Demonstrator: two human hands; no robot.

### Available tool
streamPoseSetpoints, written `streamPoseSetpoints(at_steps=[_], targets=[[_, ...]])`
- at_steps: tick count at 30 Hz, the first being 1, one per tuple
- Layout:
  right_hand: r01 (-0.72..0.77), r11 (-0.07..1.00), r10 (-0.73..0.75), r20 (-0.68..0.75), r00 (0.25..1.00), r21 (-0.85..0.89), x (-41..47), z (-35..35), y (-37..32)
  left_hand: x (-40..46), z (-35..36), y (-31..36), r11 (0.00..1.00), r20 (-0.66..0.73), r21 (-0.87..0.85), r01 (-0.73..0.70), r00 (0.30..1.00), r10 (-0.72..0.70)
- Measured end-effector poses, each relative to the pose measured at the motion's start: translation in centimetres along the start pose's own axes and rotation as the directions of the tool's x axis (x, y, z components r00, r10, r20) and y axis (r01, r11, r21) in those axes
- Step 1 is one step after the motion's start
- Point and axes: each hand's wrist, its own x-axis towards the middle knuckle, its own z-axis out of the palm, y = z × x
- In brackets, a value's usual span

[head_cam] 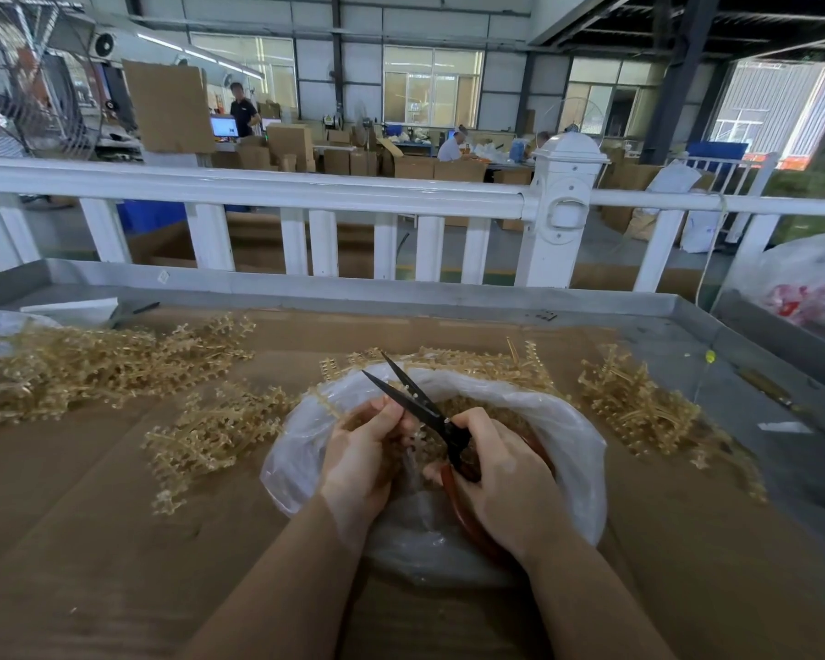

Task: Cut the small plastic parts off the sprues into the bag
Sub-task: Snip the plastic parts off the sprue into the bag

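Observation:
A clear plastic bag (577, 450) lies open on the cardboard-covered table, with small tan parts heaped inside. Over its mouth my right hand (501, 473) grips black scissors (413, 397) by their red handles, blades spread and pointing up-left. My left hand (363, 450) pinches a small tan sprue (417, 443) just under the blades. Tan sprues lie in piles at the left (91, 369), beside the bag (210, 435), behind it (472, 362) and at the right (639, 397).
A raised metal rim (401, 297) edges the table, with a white fence (306, 192) behind it. A large white bag with red print (810, 292) sits at the far right. People work among cardboard boxes in the background.

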Motion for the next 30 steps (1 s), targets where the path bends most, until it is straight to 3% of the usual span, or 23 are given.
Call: streamPoseSetpoints(at_steps=[4,16,23,30], targets=[[0.008,1.000,-0.008,-0.007,1.000,0.006,-0.06,-0.07,-0.06,-0.12,0.03,0.14,1.000,0.044,-0.014,0.006,0.999,-0.005],[0.017,1.000,-0.017,-0.046,0.999,0.008,-0.12,0.29,-0.05,0.23,0.06,-0.37,0.995,-0.085,-0.074,-0.070,0.994,0.064],[0.012,0.999,-0.011,-0.026,1.000,0.039,-0.11,0.12,-0.04,0.34,-0.45,-0.26,0.992,0.037,-0.099,-0.072,0.996,0.076],[0.008,1.000,-0.008,-0.041,0.999,0.010,-0.17,0.05,-0.21,0.30,-0.23,-0.37,0.995,-0.058,-0.072,-0.074,0.996,0.070]])
